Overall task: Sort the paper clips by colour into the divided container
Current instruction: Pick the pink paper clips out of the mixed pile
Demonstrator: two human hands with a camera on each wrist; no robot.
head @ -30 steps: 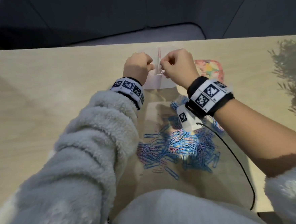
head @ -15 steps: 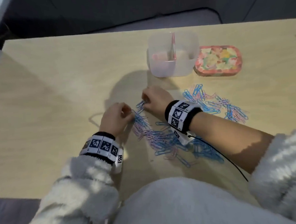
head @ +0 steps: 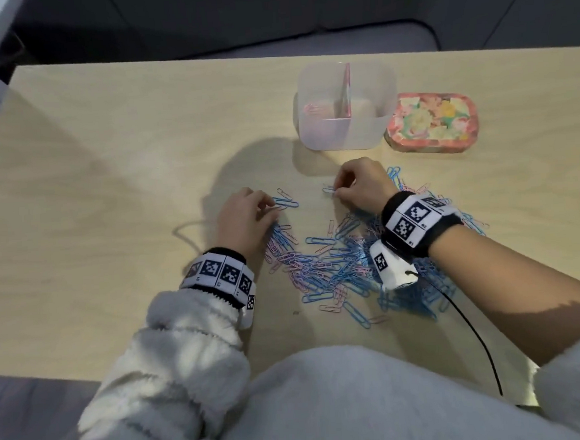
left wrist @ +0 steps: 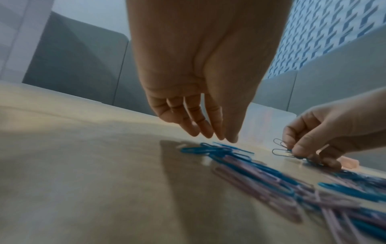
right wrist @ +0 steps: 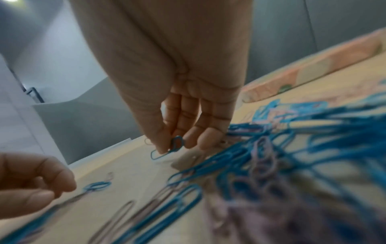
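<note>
A clear divided container (head: 378, 124) stands at the back of the table, with a few pink clips (head: 313, 110) in its left compartment. A mixed pile of blue and pink paper clips (head: 333, 268) lies in front of me. My right hand (head: 336, 190) pinches a couple of blue clips (right wrist: 176, 145) between thumb and fingers at the pile's far edge. My left hand (left wrist: 221, 137) holds nothing. Its fingers point down, just over loose blue clips (left wrist: 208, 150) at the pile's far left.
A floral tin lid (head: 431, 122) lies right of the container. A black cable (head: 475, 330) runs from my right wrist toward the table's near edge. The clips spread under and behind my right wrist. Bare wood (head: 108, 198) lies to the left.
Both hands came back from the container to the pile, then moved apart. The right hand now pinches blue clips; the left hand's fingers have uncurled over loose blue clips.
</note>
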